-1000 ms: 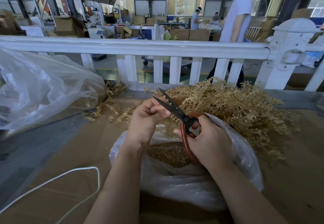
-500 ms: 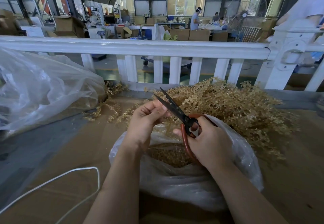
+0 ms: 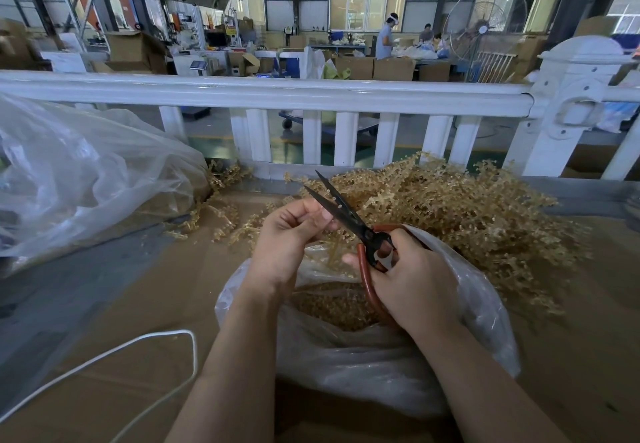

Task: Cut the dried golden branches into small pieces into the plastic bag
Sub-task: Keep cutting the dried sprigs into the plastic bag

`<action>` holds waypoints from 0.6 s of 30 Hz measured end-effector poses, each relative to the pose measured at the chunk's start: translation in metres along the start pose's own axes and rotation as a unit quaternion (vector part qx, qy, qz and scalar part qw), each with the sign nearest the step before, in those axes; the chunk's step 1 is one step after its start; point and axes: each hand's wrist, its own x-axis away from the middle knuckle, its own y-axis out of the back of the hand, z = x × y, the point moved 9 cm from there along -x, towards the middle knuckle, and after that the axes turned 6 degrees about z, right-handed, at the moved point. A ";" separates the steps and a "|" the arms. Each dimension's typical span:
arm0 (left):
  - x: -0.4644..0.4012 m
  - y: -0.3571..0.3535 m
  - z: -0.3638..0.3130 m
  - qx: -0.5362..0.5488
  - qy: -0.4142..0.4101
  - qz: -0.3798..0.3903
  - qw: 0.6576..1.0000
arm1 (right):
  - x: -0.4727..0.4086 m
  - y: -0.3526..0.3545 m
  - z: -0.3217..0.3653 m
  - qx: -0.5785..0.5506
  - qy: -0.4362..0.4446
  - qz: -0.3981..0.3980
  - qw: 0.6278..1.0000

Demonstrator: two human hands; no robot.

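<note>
Now left hand [image 3: 287, 234] grip pinching golden sprig [image 3: 334, 252], right hand [image 3: 412, 280] grip around open scissors [image 3: 349, 217].

branches pile [image 3: 460, 214]: dry, golden, knobbly twigs heaped loosely, lying just beyond and to the right of the scissor grip.
held sprig [image 3: 334, 247]: thin pale-gold stem, pinched at its top and hanging below the blades, over the bag's mouth.
scissors [image 3: 349, 217]: black blades parted, tips pointing up and away; red-brown looped handles within the grip.
plastic bag [image 3: 363, 366]: clear, crumpled, mouth open directly under the grip.
cut pieces [image 3: 336, 304]: small golden bits inside the bag.
</note>
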 end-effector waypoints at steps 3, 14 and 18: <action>0.000 -0.001 0.000 0.008 0.000 0.005 1.000 | 0.001 0.002 0.000 -0.002 0.000 -0.001 1.000; -0.002 0.000 0.002 0.004 0.003 0.010 1.000 | 0.000 0.002 0.002 -0.003 -0.001 -0.003 1.000; -0.002 -0.001 0.002 0.014 0.005 0.008 1.000 | -0.001 0.002 0.002 -0.004 0.007 -0.007 1.000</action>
